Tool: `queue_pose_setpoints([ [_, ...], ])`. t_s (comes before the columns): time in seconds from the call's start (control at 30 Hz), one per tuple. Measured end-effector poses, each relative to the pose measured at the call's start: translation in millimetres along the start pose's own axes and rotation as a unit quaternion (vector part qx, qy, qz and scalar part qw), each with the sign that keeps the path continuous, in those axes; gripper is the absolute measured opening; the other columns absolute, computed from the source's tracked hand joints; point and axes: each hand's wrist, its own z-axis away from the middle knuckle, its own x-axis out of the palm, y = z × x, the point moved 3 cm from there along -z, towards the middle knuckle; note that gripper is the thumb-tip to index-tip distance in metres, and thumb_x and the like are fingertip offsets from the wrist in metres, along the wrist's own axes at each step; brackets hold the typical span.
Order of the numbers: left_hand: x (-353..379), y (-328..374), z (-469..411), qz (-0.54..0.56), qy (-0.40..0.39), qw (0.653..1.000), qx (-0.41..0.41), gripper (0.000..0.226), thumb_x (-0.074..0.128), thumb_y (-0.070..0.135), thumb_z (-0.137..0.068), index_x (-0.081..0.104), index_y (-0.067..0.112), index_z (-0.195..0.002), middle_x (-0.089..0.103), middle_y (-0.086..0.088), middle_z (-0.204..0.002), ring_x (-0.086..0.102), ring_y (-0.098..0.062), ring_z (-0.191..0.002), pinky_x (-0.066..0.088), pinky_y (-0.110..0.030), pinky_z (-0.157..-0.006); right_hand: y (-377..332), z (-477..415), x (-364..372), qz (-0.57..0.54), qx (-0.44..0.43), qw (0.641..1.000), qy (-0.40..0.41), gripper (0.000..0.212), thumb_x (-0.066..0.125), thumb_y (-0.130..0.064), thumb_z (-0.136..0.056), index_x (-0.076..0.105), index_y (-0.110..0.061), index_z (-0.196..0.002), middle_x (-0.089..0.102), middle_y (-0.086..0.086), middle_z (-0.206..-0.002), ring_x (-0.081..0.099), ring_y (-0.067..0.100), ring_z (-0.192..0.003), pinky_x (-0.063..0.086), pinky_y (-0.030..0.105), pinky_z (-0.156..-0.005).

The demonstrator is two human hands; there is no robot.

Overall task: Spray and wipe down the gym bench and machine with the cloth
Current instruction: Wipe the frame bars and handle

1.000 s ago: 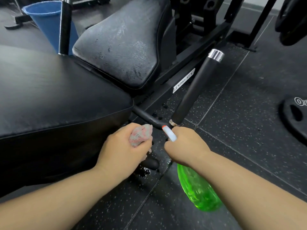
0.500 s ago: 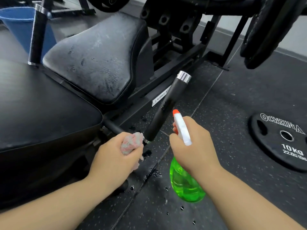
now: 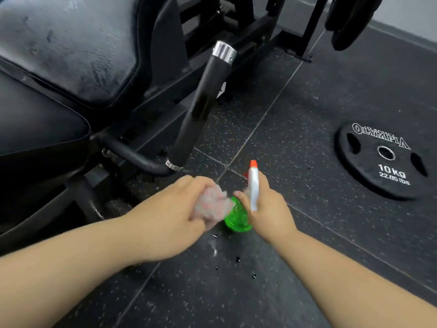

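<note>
My left hand (image 3: 175,214) is closed around a crumpled pinkish cloth (image 3: 212,203), held just below the machine's black handle bar (image 3: 201,107) with its chrome cap. My right hand (image 3: 267,207) grips a green spray bottle (image 3: 236,216) with a white head and orange nozzle pointing up and away. The cloth touches the bottle's green body. The seat pad (image 3: 68,46) at upper left looks wet and streaked. A darker bench pad (image 3: 35,129) lies at the left edge.
A black 10 kg weight plate (image 3: 383,159) lies flat on the speckled rubber floor (image 3: 307,95) at the right. Dark droplets dot the floor below my hands. The machine's frame and upright posts stand at the back, with plates hanging top right.
Both hands pulled back from the handle bar and came together; the cloth now meets the bottle. The bottle turned upright. The view dropped and shifted right.
</note>
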Motion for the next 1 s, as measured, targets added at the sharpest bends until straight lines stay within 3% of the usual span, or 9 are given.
queue_pose_setpoints([
  [0.1, 12.6, 10.5, 8.0, -0.057, -0.015, 0.997, 0.046, 0.059, 0.057, 0.029, -0.085, 0.023, 0.055, -0.125, 0.046, 0.026, -0.109, 0.051, -0.002, -0.095, 0.043, -0.022, -0.084, 20.8, 16.2, 11.4, -0.084, 0.055, 0.995, -0.010, 0.050, 0.064, -0.037, -0.092, 0.036, -0.035, -0.134, 0.065, -0.007, -0.092, 0.062, 0.021, -0.085, 0.046, 0.032, -0.068],
  [0.2, 6.4, 9.5, 9.5, -0.047, 0.108, 0.991, 0.057, 0.056, 0.065, 0.049, -0.077, 0.027, 0.058, -0.116, 0.048, 0.024, -0.103, 0.048, 0.000, -0.098, 0.039, -0.013, -0.082, 31.7, 31.9, 5.9, -0.089, 0.040, 0.995, -0.026, 0.062, 0.069, -0.027, -0.087, 0.036, -0.045, -0.136, 0.055, -0.019, -0.114, 0.060, 0.007, -0.086, 0.049, 0.025, -0.076],
  [0.33, -11.1, -2.7, 8.7, 0.060, 0.239, 0.969, 0.028, 0.052, 0.075, 0.037, -0.070, 0.043, 0.053, -0.108, 0.054, 0.020, -0.090, 0.052, 0.005, -0.082, 0.038, -0.010, -0.067, 2.9, 43.4, -41.9, -0.133, -0.024, 0.967, 0.215, 0.024, 0.064, -0.017, -0.087, 0.062, -0.029, -0.108, 0.064, -0.008, -0.091, 0.054, 0.007, -0.070, 0.041, 0.010, -0.068],
  [0.43, -12.9, -8.2, 9.9, 0.165, 0.264, 0.950, 0.031, 0.050, 0.081, 0.016, -0.071, 0.056, 0.044, -0.104, 0.060, 0.024, -0.094, 0.059, 0.004, -0.074, 0.046, -0.010, -0.068, -62.1, 44.9, -37.5, -0.410, -0.048, 0.911, 0.014, 0.021, 0.067, -0.041, -0.084, 0.066, -0.037, -0.105, 0.071, -0.014, -0.091, 0.066, 0.003, -0.078, 0.056, 0.025, -0.071],
  [0.5, -12.9, -8.4, 13.6, 0.228, 0.256, 0.938, 0.044, 0.058, 0.075, 0.001, -0.074, 0.058, 0.045, -0.108, 0.059, 0.020, -0.108, 0.064, 0.001, -0.088, 0.055, -0.019, -0.078, -95.3, 43.8, -18.3, -0.490, -0.040, 0.862, -0.123, 0.032, 0.073, -0.028, -0.088, 0.063, -0.034, -0.117, 0.073, -0.009, -0.107, 0.071, 0.013, -0.097, 0.059, 0.034, -0.079],
  [0.6, -16.3, -20.7, 31.1, 0.218, 0.276, 0.935, 0.051, 0.047, 0.070, 0.011, -0.081, 0.057, 0.047, -0.109, 0.055, 0.023, -0.110, 0.062, 0.000, -0.099, 0.050, -0.013, -0.082, -112.6, 32.2, -7.8, -0.487, -0.049, 0.866, -0.102, 0.033, 0.067, -0.001, -0.089, 0.067, -0.025, -0.112, 0.075, 0.006, -0.102, 0.071, 0.019, -0.087, 0.059, 0.031, -0.072],
  [0.7, -20.3, -64.2, 64.2, 0.141, 0.340, 0.929, -0.042, 0.019, 0.062, 0.023, -0.081, 0.057, 0.040, -0.090, 0.056, 0.016, -0.092, 0.056, -0.008, -0.081, 0.044, -0.014, -0.068, -122.8, 24.1, -2.1, -0.397, -0.100, 0.910, -0.070, 0.035, 0.072, -0.014, -0.077, 0.069, -0.037, -0.103, 0.074, -0.004, -0.094, 0.070, 0.016, -0.086, 0.057, 0.034, -0.082],
  [0.83, -18.4, -133.0, 91.3, 0.150, 0.348, 0.897, -0.225, 0.019, 0.058, 0.010, -0.088, 0.058, 0.028, -0.079, 0.056, 0.006, -0.072, 0.049, -0.011, -0.062, 0.041, -0.024, -0.061, -175.5, 22.8, 54.1, -0.235, -0.165, 0.944, -0.164, 0.021, 0.069, -0.016, -0.088, 0.070, -0.031, -0.102, 0.066, -0.019, -0.102, 0.061, 0.001, -0.085, 0.043, 0.008, -0.078],
  [1.0, -17.6, -156.2, 77.7, 0.412, 0.364, 0.782, -0.294, 0.022, 0.052, 0.019, -0.097, 0.066, 0.024, -0.080, 0.065, 0.002, -0.077, 0.054, -0.009, -0.066, 0.044, -0.019, -0.062, -206.1, -6.9, 119.8, -0.291, -0.066, 0.932, -0.204, 0.023, 0.049, -0.025, -0.096, 0.071, -0.021, -0.090, 0.073, 0.005, -0.088, 0.068, 0.024, -0.087, 0.053, 0.048, -0.092],
])
